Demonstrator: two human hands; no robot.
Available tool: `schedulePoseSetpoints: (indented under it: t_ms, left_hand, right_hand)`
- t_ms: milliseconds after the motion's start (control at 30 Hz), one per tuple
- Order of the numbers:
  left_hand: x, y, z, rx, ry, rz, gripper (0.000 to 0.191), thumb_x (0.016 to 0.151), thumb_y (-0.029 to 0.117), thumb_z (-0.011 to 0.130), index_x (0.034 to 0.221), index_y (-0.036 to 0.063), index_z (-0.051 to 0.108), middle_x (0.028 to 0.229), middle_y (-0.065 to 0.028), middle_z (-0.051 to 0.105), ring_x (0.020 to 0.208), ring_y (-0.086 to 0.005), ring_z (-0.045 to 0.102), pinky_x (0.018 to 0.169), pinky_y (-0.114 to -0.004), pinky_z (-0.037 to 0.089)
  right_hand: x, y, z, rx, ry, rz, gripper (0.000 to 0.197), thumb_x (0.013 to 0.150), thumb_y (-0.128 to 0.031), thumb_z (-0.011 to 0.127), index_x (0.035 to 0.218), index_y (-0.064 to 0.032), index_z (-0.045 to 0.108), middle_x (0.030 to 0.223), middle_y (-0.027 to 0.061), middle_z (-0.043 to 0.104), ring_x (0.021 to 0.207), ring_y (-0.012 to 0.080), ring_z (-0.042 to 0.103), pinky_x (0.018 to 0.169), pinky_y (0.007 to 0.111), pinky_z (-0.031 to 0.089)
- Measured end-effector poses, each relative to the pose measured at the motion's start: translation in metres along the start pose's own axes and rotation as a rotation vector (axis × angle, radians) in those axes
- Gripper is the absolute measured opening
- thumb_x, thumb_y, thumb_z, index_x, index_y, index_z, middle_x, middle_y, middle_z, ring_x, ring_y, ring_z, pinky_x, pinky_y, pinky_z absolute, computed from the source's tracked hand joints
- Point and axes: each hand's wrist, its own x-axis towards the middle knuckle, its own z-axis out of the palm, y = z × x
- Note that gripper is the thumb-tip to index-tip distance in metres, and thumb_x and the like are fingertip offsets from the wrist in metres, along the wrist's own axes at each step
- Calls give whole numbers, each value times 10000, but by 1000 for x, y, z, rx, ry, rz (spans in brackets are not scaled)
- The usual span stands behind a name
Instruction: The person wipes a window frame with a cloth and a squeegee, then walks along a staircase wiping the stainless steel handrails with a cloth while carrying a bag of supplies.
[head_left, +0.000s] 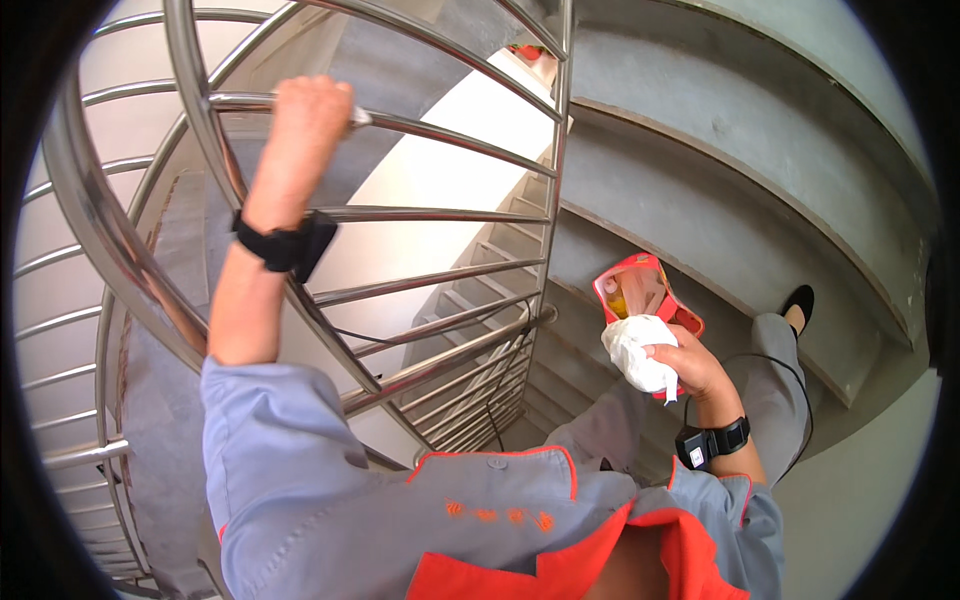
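My left hand (311, 112) is closed around a bar (457, 146) of the stainless-steel stair railing. A bit of white cloth or tissue (361, 117) sticks out from under its fingers, against the bar. My right hand (690, 364) grips a crumpled white bundle (637, 351), perhaps cloth or plastic. Just beyond it is an open red bag (649, 262), seemingly held by the same hand. Inside the bag are a yellow item (616, 298), perhaps a bottle, and something pale and wrapped. The fingers hide part of the bag.
Grey stair treads (675, 180) rise at the right, and lower steps (570, 375) descend below me. A thick steel handrail (90, 195) curves along the left. A dark cable (491, 420) hangs by the lower railing; another cable (806, 409) loops beside my leg. My black shoe (801, 304) stands on a step.
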Motion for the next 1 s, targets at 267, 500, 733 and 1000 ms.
schedulePoseSetpoints:
  t_ms: [267,500,733,1000]
  left_hand:
    - [59,213,114,20,-387,-52,141,780,124,515,816,95,648,776,-69,638,708,-224,626,551,-384,449]
    - [93,324,172,-96,-572,132,189,803,131,513,938,67,628,890,-100,631,800,-258,619,645,-404,458]
    - [106,385,219,-232,-598,117,212,811,113,509,982,63,624,958,-102,623,875,-260,609,720,-452,452]
    - [101,390,234,-400,-356,123,129,754,94,540,827,71,644,762,-68,647,730,-216,636,597,-339,474]
  right_hand:
    - [5,-8,0,-11,-26,66,398,768,-187,622,1108,0,534,977,32,594,876,111,553,768,248,444]
    - [9,0,-10,-43,7,115,438,780,-224,643,1143,-12,519,1000,23,588,913,106,539,793,250,438]
    - [10,11,-16,63,146,176,446,778,-214,638,1155,-12,511,1022,32,579,936,122,531,813,261,429]
    - [12,13,-16,54,198,143,411,771,-230,621,1102,-6,527,985,27,578,898,117,531,786,253,428]
